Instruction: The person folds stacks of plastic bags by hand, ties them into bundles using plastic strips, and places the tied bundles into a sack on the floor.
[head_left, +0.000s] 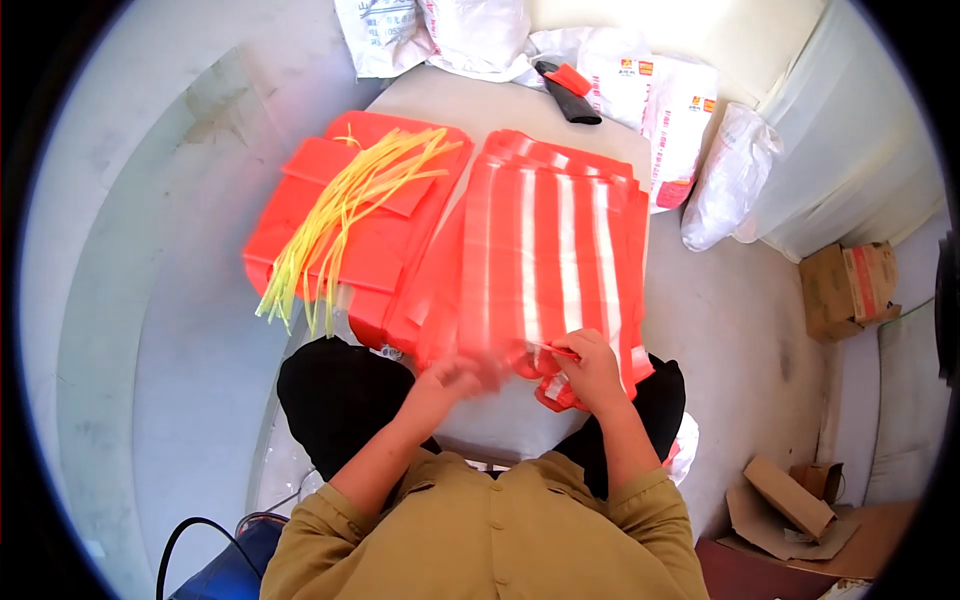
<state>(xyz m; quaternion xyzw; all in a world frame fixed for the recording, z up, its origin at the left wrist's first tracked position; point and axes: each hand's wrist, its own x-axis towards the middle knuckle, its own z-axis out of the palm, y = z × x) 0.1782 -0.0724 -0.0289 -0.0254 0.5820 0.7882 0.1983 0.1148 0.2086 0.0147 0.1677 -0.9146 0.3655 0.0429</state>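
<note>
A stack of red-and-white striped sheets (565, 240), thin like fabric or plastic, lies in front of my knees. At its near edge my right hand (592, 368) is closed, pinching a gathered fold of the striped sheet. Left of that fold is my left hand (458, 376), smeared by motion, so its fingers do not show clearly. A red folded stack (350, 255) lies to the left of the striped one. Across its top is spread a loose bundle of yellow strips (345, 215).
White printed sacks (620, 80) line the far edge, with a black object bearing a red part (570, 92) beside them. A crumpled clear plastic bag (730, 175) stands at right. Cardboard boxes (850, 290) and opened cardboard (790, 510) lie further right. A blue item (225, 570) is at lower left.
</note>
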